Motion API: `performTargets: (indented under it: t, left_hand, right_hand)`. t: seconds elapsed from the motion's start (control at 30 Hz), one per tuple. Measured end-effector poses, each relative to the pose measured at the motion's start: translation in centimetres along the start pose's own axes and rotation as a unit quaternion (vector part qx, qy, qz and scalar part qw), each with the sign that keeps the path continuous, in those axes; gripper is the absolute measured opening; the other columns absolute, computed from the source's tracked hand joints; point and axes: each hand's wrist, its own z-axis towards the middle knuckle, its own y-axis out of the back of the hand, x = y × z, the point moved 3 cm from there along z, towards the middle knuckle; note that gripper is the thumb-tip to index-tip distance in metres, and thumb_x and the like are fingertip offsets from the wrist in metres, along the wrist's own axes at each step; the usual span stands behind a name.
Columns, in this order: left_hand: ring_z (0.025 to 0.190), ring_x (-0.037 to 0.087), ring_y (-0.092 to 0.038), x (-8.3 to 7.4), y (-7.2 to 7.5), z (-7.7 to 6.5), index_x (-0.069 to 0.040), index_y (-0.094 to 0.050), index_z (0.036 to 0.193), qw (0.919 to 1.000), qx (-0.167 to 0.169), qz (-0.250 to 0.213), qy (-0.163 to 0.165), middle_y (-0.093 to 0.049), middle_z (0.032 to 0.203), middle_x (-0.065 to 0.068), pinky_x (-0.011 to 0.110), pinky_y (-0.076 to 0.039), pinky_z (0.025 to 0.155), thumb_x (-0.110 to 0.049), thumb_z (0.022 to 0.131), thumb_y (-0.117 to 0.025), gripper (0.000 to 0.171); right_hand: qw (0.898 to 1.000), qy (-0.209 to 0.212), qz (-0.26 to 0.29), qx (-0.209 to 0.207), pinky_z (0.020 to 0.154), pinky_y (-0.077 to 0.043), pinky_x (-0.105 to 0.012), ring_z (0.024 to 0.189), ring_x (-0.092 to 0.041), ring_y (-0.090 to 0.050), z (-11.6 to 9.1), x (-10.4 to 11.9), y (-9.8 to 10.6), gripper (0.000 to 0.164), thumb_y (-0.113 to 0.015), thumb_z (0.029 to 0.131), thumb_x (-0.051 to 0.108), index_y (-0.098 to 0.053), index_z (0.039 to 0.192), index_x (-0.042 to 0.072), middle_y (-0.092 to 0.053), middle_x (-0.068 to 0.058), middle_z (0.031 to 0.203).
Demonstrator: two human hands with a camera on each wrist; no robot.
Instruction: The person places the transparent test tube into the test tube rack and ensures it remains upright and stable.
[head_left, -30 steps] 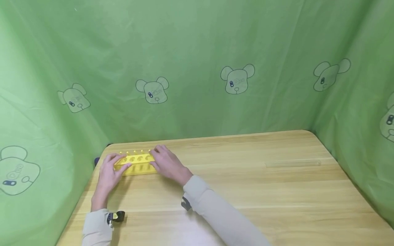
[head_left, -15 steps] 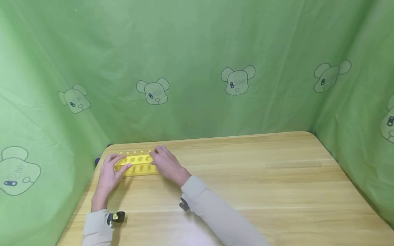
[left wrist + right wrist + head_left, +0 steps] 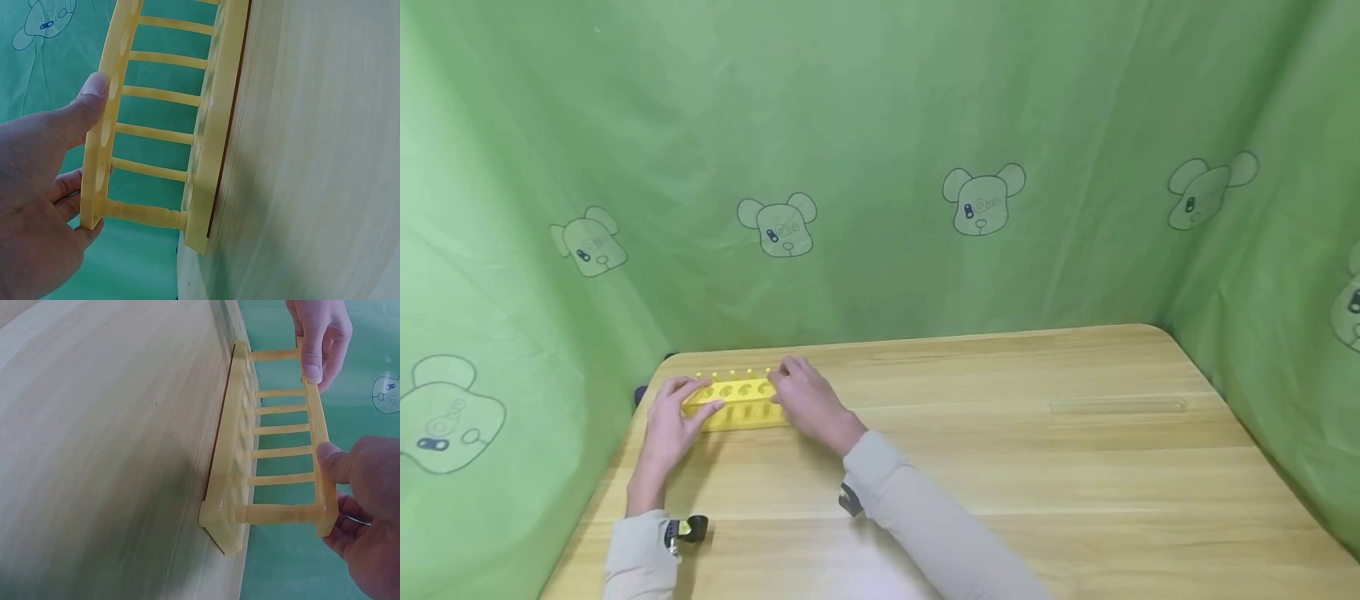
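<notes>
A yellow plastic test tube rack [image 3: 741,390] stands upright at the table's far left corner, with round holes in its top plate and a row of pegs along the back. My left hand [image 3: 666,425] grips the left end of that top plate, thumb on the near edge and fingers behind. At the other end, my right hand [image 3: 812,404] pinches the plate between thumb and fingers. The right wrist view has both hands on the upper plate and the rack's base [image 3: 225,456] down at the tabletop. A clear glass test tube [image 3: 1117,406] lies on its side at the far right.
The light wood table [image 3: 1000,483] has rounded far corners. Green fabric [image 3: 880,167] printed with bear faces hangs behind it and on both sides. A small dark object [image 3: 640,395] shows at the table's left edge.
Both hands keep their hold on the test tube rack, which stays in place. Only the head view has shifted slightly.
</notes>
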Motion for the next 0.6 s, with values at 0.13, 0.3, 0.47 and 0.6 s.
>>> performTargets:
  t: [0.13,0.3,0.47,0.6]
  left_hand:
    - [0.119,0.049,-0.052,0.02,-0.05,0.05,0.003,-0.067,0.125,1.0000,-0.002,0.002,0.000,-0.055,0.128,0.030,0.069,-0.040,0.103,-0.017,0.089,-0.082,0.045]
    - [0.120,0.050,-0.052,0.08,-0.11,0.10,0.003,-0.068,0.125,1.0000,-0.002,0.008,0.001,-0.055,0.129,0.030,0.070,-0.040,0.104,-0.018,0.088,-0.082,0.045]
    - [0.120,0.050,-0.052,0.11,-0.12,0.22,0.002,-0.068,0.125,0.9999,-0.002,0.011,-0.001,-0.056,0.129,0.030,0.070,-0.039,0.104,-0.017,0.088,-0.083,0.044]
    - [0.119,0.050,-0.052,0.09,-0.03,0.30,0.003,-0.068,0.124,0.9999,-0.002,0.011,-0.002,-0.056,0.128,0.030,0.071,-0.039,0.104,-0.017,0.088,-0.082,0.044]
  right_hand:
    - [1.000,-0.003,0.004,0.003,0.097,-0.052,-0.025,0.107,-0.020,-0.055,-0.01,-0.06,0.15,0.038,-0.068,0.101,0.025,-0.065,0.135,0.007,-0.061,-0.007,0.119]
    - [1.000,-0.008,0.003,0.011,0.098,-0.051,-0.025,0.109,-0.020,-0.055,0.01,-0.15,0.05,0.039,-0.068,0.101,0.025,-0.064,0.136,0.009,-0.061,-0.007,0.120]
    - [1.000,-0.008,-0.001,0.006,0.098,-0.051,-0.025,0.108,-0.020,-0.055,0.10,-0.23,-0.17,0.039,-0.069,0.100,0.025,-0.064,0.136,0.009,-0.061,-0.007,0.120]
    - [1.000,-0.007,0.002,0.002,0.098,-0.051,-0.025,0.108,-0.020,-0.055,0.18,-0.28,-0.31,0.040,-0.069,0.099,0.025,-0.064,0.136,0.009,-0.061,-0.007,0.119]
